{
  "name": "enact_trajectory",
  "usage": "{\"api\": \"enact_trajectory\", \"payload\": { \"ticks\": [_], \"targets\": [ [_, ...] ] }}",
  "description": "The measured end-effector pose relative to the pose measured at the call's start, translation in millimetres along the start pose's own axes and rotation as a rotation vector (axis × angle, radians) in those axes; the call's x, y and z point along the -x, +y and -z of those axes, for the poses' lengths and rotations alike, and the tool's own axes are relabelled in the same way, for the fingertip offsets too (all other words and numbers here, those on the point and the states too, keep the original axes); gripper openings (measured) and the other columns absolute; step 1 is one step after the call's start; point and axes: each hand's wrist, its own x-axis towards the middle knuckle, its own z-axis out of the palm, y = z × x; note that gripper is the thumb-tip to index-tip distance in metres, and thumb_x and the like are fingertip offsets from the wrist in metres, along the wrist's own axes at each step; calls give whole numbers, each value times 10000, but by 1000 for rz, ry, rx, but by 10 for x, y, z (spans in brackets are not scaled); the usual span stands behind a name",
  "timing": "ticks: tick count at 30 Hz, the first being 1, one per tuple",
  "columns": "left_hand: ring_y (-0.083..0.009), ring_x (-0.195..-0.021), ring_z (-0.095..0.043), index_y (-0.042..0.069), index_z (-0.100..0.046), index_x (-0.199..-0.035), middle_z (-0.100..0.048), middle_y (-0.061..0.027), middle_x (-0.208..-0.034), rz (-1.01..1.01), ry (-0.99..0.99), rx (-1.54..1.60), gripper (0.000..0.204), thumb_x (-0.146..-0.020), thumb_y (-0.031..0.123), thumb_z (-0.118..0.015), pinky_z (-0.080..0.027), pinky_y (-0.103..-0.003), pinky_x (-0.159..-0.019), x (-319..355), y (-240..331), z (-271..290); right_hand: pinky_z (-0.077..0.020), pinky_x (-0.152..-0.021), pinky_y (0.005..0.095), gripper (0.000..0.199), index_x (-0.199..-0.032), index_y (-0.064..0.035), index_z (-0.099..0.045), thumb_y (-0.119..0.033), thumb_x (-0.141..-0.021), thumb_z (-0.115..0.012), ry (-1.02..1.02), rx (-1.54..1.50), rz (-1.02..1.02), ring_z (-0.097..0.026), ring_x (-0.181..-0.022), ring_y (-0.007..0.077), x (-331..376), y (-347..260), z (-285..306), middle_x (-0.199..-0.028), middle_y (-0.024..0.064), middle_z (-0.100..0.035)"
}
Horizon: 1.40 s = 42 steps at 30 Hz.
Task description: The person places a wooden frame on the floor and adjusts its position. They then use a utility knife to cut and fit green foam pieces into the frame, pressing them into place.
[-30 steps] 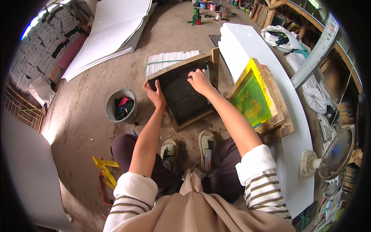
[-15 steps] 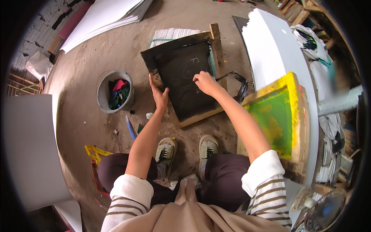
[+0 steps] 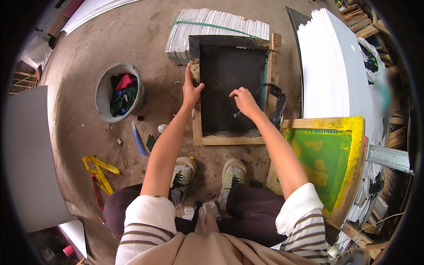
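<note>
A wooden screen-printing frame [image 3: 229,140] with a dark mesh [image 3: 229,62] stands in front of my feet, its far end by a bundle of white strips. My left hand [image 3: 191,92] grips its left side bar, thumb on the inner side and index finger stretched along the bar. Over the right half of the mesh is my right hand [image 3: 246,101], fingers curled and pinched. Whatever they hold is hidden. A small pale scrap or mark [image 3: 237,114] shows below them. Faint round lines are on the mesh. Black torn tape [image 3: 277,106] hangs off the frame's right side.
A grey bucket [image 3: 99,90] of coloured rags stands left, near a blue-handled tool [image 3: 138,139] and yellow strap [image 3: 100,176]. Strapped white strips [image 3: 216,26] lie beyond. A yellow-green screen frame [image 3: 324,123] leans at right before white sheets [image 3: 324,62]. Grey board [image 3: 31,159] stands far left.
The dark frame has turned from slanted to nearly square in my view, showing more of the white bundle behind. My right hand has moved nearer along the mesh. The whole view has shifted.
</note>
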Motion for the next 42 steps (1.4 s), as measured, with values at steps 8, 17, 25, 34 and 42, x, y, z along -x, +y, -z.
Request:
{"api": "enact_trajectory", "payload": {
  "ticks": [8, 17, 25, 34, 42],
  "targets": [
    [-413, -1156, -438, 71, -120, -1425, -417, -265, -1287, -126, 21, -379, 905, -747, 149, -714, -385, -422, -961, 35, -29, -19, -428, -860, 387, 241, -842, -25, -608, 132, -684, -515, 340, 249, 201, -491, -993, 278, 80, -220, 331, -901, 96, -512],
    [-416, -1212, -364, 37, -193, -1397, -329, -263, -1331, -339, -170, -625, 885, -724, 239, -732, -346, -436, -997, 302, 116, 358, -345, -940, 386, 83, -786, -78, -643, -59, -737, -579, 287, 557, 240, -457, -1010, 233, 247, -358, 624, -892, 63, -534],
    [-358, -1274, -296, 50, -221, -1388, -285, -200, -1381, -416, -525, -1106, 932, -672, 311, -758, -284, -469, -1044, 625, 395, 589, -428, -876, 393, 136, -829, -67, -651, -182, -755, -642, -184, 616, 190, -534, -968, 247, 716, -161, 800, -900, 81, -596],
    [-331, -1383, -64, -23, -108, -1418, -67, -202, -1483, -326, -615, -1451, 1243, -552, 599, -747, -160, -496, -1095, 1192, 273, 287, -392, -938, 383, 295, -983, -44, -643, -281, -808, -614, -536, 739, -62, -549, -1047, 267, 939, 293, 169, -1024, 120, -624],
    [-329, -1386, -63, -55, -163, -1397, -80, -208, -1482, -391, -542, -1573, 1271, -500, 663, -708, -114, -450, -1116, 1238, 101, 260, -225, -1044, 445, 435, -1120, -58, -568, -370, -821, -616, -621, 772, -191, -455, -1160, 272, 921, 306, 12, -1130, 96, -582]
  ]
}}
